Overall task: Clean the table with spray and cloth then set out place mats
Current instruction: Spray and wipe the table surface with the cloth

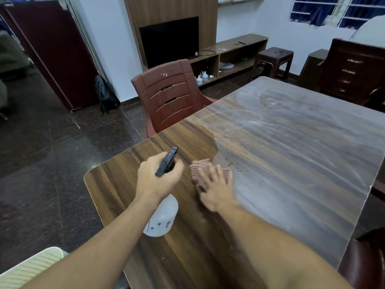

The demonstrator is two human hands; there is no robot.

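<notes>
My left hand (155, 178) grips the black trigger head of a white spray bottle (163, 219) held above the near left part of the wooden table (291, 163), nozzle pointing away from me. My right hand (216, 184) lies flat, fingers spread, pressing a pink ribbed cloth (198, 170) onto the tabletop just right of the bottle. Small droplets speckle the wood right of the cloth. Pale smeared streaks cover the far and right parts of the tabletop. No place mats can be seen on the table.
A reddish plastic chair (168, 99) stands at the table's far left edge. A cream woven chair (31, 268) sits at my near left. A dark stool (273, 59), a wooden armchair (352, 71) and a TV unit (170, 41) stand beyond.
</notes>
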